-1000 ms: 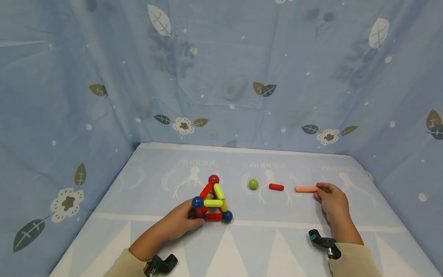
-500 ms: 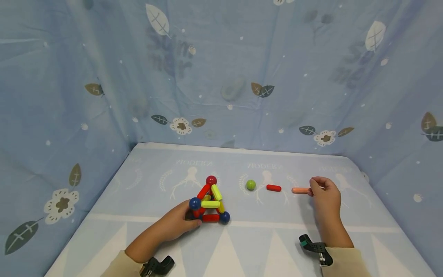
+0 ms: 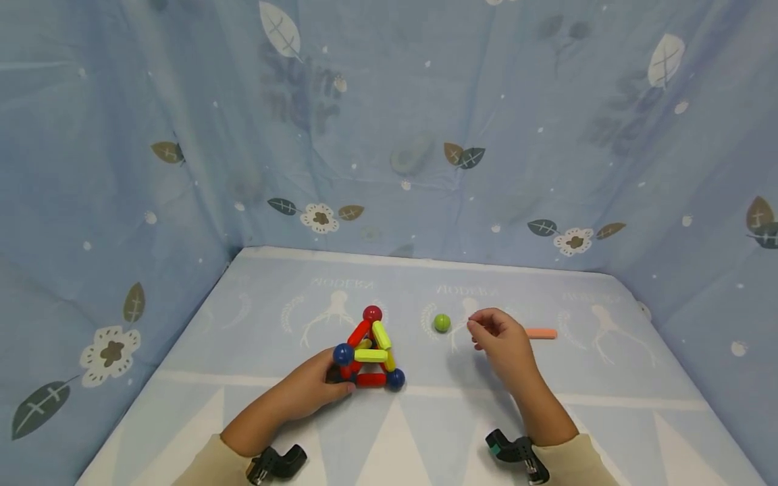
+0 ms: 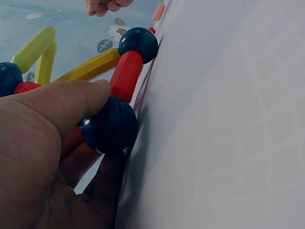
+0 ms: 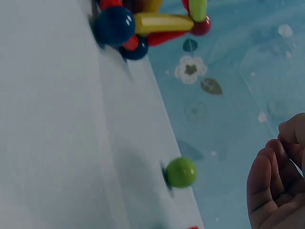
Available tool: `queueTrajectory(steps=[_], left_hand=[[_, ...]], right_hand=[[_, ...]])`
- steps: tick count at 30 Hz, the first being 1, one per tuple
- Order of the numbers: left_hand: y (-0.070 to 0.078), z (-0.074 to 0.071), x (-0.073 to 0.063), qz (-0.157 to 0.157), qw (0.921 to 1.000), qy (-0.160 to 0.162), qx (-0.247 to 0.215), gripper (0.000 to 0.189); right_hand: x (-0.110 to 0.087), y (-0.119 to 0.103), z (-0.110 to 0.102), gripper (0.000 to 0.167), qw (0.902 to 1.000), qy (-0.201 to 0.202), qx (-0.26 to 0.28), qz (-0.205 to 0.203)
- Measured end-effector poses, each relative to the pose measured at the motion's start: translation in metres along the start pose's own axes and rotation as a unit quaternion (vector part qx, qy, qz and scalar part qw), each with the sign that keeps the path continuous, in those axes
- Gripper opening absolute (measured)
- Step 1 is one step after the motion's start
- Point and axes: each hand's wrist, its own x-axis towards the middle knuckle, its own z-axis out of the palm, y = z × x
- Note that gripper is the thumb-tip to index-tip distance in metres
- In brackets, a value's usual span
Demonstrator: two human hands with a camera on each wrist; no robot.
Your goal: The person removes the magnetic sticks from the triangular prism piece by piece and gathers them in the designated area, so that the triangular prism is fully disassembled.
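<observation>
A toy structure of magnetic rods and balls, its front yellow-green rod (image 3: pixel 371 356) facing me, stands left of the table's middle. My left hand (image 3: pixel 316 388) grips its lower left corner. In the left wrist view, thumb and fingers close round a dark blue ball (image 4: pixel 112 125) there, beside a red rod (image 4: pixel 127 76). My right hand (image 3: pixel 503 344) hovers over the table, fingers loosely curled and thumb near the index fingertip, with nothing visible between them. A green ball (image 3: pixel 442 322) lies just left of it. A loose red rod (image 5: pixel 192 227), mostly out of frame, is hidden behind that hand in the head view.
An orange-pink rod (image 3: pixel 541 333) lies on the table right of the right hand. Patterned blue cloth (image 3: pixel 401 135) hangs as walls at the back and both sides. A pale patterned cloth covers the table (image 3: pixel 450 432).
My right hand has left the orange-pink rod, which stays on the table, and moved left over the loose red rod toward the green ball. The left hand keeps its grip on the structure.
</observation>
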Motion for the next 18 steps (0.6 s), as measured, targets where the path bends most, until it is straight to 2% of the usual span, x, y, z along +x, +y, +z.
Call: queueTrajectory(steps=[3, 8, 13, 18], left_hand=[[0.000, 0.000, -0.001, 0.001, 1.0000, -0.002, 0.003, 0.051], [0.001, 0.000, 0.001, 0.005, 1.0000, -0.003, 0.003, 0.048], [0.001, -0.001, 0.001, 0.009, 0.9999, 0.000, 0.007, 0.049], [0.001, -0.002, 0.001, 0.010, 0.9999, 0.001, 0.009, 0.052]], right_hand=[[-0.006, -0.006, 0.023, 0.017, 0.9990, -0.033, 0.006, -0.028], [-0.015, -0.016, 0.054, 0.016, 0.9950, -0.092, 0.003, -0.040], [-0.025, -0.031, 0.072, 0.019, 0.9882, -0.145, 0.016, -0.046], [-0.031, -0.042, 0.082, 0.018, 0.9845, -0.158, 0.045, -0.062]])
